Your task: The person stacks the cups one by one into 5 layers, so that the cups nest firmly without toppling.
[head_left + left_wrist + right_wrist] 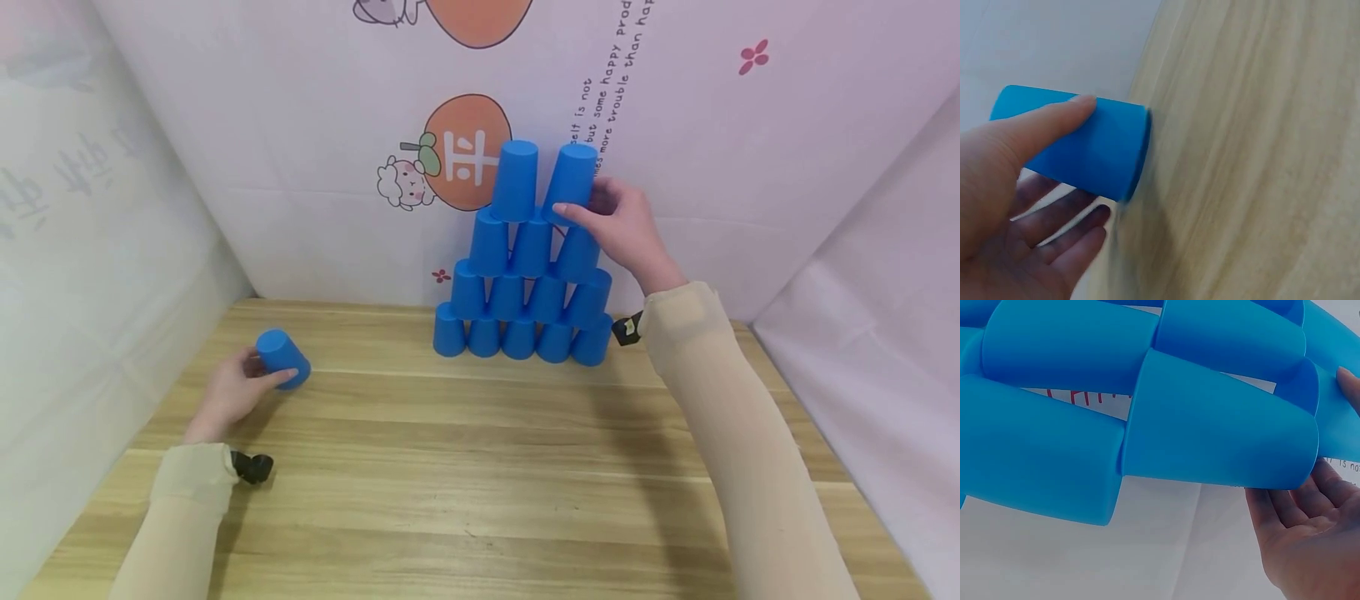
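Upside-down blue plastic cups form a stepped tower at the back of the table, with several cups in each of the two lowest rows, three above, and two on top. My right hand grips the right-hand top cup, thumb in front and other fingers behind; its rim meets the row below. Beside it stands the left-hand top cup. Far to the left, my left hand holds a single blue cup between thumb and fingers, mouth downward. I cannot tell whether that cup's rim touches the table.
The wooden table runs back to a white printed cloth hanging close behind the tower. More white cloth borders the right side, and another sheet borders the left. Black wrist cameras stick out from both sleeves.
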`<state>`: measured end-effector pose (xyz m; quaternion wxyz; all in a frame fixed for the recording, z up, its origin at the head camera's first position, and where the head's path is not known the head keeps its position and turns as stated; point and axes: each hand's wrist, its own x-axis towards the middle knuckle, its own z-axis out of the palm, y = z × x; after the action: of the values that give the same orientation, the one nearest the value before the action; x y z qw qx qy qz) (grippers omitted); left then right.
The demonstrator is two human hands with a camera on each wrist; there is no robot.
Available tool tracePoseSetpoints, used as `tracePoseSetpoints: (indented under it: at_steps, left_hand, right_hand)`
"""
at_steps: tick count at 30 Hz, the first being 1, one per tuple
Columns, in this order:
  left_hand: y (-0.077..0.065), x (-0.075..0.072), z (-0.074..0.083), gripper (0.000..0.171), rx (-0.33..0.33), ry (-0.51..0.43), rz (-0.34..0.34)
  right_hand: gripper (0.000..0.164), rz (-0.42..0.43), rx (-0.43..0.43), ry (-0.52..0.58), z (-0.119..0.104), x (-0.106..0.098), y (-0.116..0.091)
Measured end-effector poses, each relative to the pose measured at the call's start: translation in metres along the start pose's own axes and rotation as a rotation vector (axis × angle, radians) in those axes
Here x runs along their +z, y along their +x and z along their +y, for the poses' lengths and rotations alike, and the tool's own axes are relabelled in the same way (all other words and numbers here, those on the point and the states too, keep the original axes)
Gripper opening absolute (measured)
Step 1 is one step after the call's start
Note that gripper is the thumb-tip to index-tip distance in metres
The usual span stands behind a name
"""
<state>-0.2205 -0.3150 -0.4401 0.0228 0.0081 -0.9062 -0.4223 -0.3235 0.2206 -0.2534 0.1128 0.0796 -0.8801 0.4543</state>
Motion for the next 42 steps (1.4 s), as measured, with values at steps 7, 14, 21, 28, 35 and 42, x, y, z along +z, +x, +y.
tracePoseSetpoints:
  at_steps: [7, 14, 21, 28, 35, 42]
  left_hand:
    - [0.01, -0.002, 0.021, 0.091, 0.072, -0.106, 0.102]
    - [0.02, 0.005, 0.07, 0.085, 0.164, -0.154, 0.187]
    - [0.035, 0.014, 0.118, 0.078, 0.275, -0.158, 0.204]
    - [0.046, 0.029, 0.17, 0.076, 0.354, -0.218, 0.211]
    - [0.052, 0.04, 0.224, 0.075, 0.44, -0.229, 0.228]
    - [0.066, 0.043, 0.28, 0.074, 0.552, -0.217, 0.238]
  right_hand:
    - [0.085, -0.002, -0.006, 0.01, 0.002, 0.001, 0.0]
    - [0.086, -0.005, -0.003, 0.011, 0.002, 0.0, 0.0]
    - [0.085, -0.012, -0.003, 0.013, 0.001, -0.001, 0.0]
    - [0.086, -0.025, -0.001, 0.018, 0.001, -0.001, -0.001]
    - [0.085, -0.031, -0.007, 0.015, 0.0, -0.003, -0.002]
    - [0.086, -0.033, -0.01, 0.015, -0.001, -0.002, -0.002]
